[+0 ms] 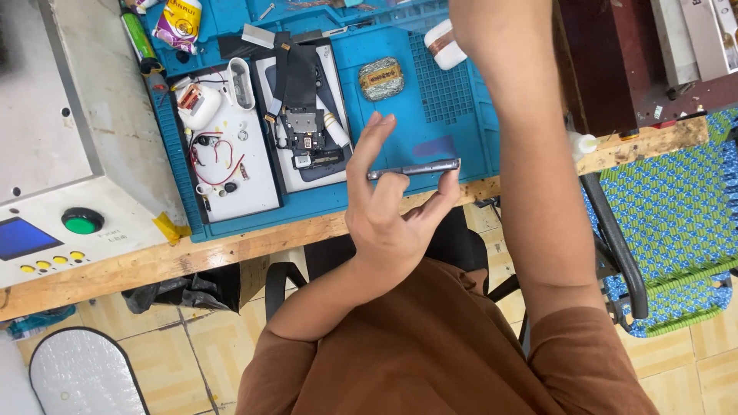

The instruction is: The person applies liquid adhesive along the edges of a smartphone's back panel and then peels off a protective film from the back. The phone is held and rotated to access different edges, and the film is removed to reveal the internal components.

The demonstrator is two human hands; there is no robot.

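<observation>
The opened phone lies on the work mat, left of the tin.

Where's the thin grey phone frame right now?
In the head view, the thin grey phone frame is held edge-on in the left hand, over the front edge of the blue work mat, just right of the opened phone.

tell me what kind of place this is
Likely a small electronics repair bench: a blue repair mat, an opened device with bare parts and wires, and a thin phone-like slab in the left hand.
</observation>
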